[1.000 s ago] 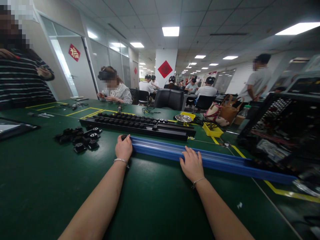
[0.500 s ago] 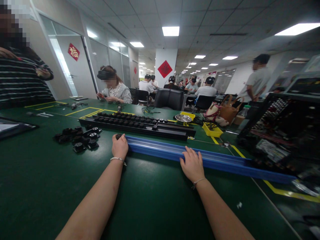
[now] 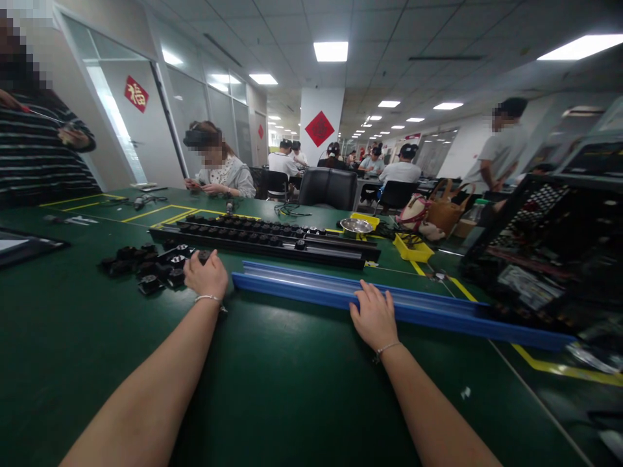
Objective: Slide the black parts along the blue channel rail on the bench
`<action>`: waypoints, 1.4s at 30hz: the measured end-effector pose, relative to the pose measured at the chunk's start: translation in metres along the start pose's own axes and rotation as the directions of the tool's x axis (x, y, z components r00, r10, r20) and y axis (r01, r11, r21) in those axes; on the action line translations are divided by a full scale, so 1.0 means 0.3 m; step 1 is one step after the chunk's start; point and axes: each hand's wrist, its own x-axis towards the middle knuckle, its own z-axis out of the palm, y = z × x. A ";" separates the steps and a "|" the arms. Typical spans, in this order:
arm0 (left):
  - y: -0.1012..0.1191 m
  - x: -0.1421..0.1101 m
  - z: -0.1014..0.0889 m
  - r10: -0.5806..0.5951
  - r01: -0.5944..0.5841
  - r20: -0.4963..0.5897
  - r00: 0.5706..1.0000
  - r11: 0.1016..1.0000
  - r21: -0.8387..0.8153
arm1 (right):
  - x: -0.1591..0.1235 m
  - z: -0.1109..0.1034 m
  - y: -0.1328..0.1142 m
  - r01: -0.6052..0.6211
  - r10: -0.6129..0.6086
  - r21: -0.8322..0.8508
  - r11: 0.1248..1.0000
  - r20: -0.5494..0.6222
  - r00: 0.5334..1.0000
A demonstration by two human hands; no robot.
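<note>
My left hand is closed around a small black module, just left of the near end of a long blue channel rail. My right hand rests on the rail's near edge, fingers stretched out over its wall. The rail lies slantwise on the green table, its groove facing up. A loose pile of similar black modules, some with white faces, lies to the left of my left hand.
Behind the blue rail lie black rails with rows of black modules. A metal bowl and a yellow tray stand beyond. An open black computer case stands at right. A person sits across the table.
My left hand has moved left, off the end of the blue rail and toward the pile, with the black module in it. My right hand has stayed on the rail.
</note>
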 end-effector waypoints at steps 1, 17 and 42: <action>-0.030 0.024 -0.003 0.023 -0.022 -0.006 1.000 0.998 0.055 | 0.001 0.000 0.000 0.001 -0.001 0.000 1.000 -0.001 1.000; -0.335 0.307 -0.042 -0.058 -0.047 0.224 0.973 0.897 0.439 | 0.005 -0.006 -0.004 0.000 0.000 -0.005 1.000 0.004 1.000; 0.397 -0.489 -0.029 0.778 -0.736 0.370 0.507 0.615 -0.283 | -0.044 -0.072 0.508 -0.677 0.648 0.016 0.735 -0.309 0.696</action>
